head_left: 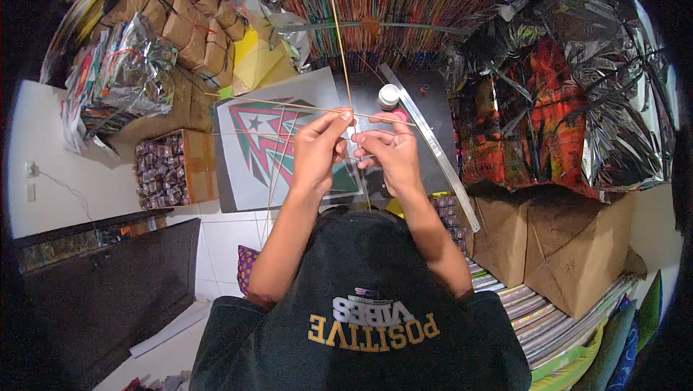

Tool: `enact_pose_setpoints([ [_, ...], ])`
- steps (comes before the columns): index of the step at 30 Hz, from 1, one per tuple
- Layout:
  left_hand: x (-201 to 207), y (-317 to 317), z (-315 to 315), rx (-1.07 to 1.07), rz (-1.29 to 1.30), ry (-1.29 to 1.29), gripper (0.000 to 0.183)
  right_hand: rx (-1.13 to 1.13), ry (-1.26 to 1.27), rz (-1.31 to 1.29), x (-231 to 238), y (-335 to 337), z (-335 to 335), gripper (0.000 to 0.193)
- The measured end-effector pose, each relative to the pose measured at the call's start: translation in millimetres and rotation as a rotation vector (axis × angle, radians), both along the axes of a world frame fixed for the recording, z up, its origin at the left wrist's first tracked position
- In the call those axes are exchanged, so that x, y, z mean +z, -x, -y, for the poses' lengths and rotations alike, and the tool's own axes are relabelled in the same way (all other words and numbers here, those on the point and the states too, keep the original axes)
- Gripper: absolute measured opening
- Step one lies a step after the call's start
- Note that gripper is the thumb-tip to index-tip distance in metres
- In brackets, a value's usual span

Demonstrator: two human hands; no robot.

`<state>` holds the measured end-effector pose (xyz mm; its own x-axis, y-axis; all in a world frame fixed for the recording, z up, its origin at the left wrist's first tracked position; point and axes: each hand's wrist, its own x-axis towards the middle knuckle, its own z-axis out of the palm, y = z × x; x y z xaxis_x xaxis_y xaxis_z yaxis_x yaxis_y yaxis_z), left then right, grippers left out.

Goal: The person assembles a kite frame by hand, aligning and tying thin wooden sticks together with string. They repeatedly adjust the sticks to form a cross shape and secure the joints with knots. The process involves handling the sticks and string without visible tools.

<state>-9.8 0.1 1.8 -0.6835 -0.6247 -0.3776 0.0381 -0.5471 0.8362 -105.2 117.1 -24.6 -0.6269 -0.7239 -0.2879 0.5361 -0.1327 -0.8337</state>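
Note:
Two thin tan sticks cross in front of me, a long upright stick [338, 23] and a slightly bowed cross stick [289, 104]. My left hand [317, 147] pinches them at their crossing between thumb and fingers. Close beside it, just below the crossing, the thumb and index finger of my right hand [393, 156] are pressed together; what lies between them is too small to make out. Its other fingers reach up toward the cross stick. Under my hands lies a pale sheet [328, 88] with a red, green and black pointed design and a star. Fine lines run left from the sticks.
A dark board [433, 174] carries the sheet, a white-lidded jar [388, 95] and a long metal ruler [433, 146]. Stacked bundles of coloured sheets [375, 1] stand behind. Wrapped packs [191, 30] and a cardboard box [199, 167] are left; shiny plastic bundles [556, 124] and brown cartons [570, 247] right.

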Motion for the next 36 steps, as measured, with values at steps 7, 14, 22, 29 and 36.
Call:
enact_pose_setpoints([
  [7,1.0,0.6,-0.4,0.008,0.005,0.018,0.020,-0.088,0.036,0.038,-3.5,1.4,-1.6,0.037],
  [14,1.3,0.5,5.3,0.032,-0.011,0.037,0.019,-0.072,0.080,0.004,-17.1,14.2,-7.5,0.024],
  [22,1.2,0.5,3.9,0.024,-0.018,0.061,0.020,0.082,0.159,0.069,-22.9,30.3,-25.2,0.023],
  [29,0.5,-3.7,9.5,-0.003,-0.020,0.063,0.019,0.071,0.282,0.198,-21.7,48.2,-37.4,0.027],
  [36,5.9,-7.4,14.6,0.028,-0.023,0.066,0.018,-0.179,0.451,0.232,-11.8,71.9,-57.9,0.026],
])
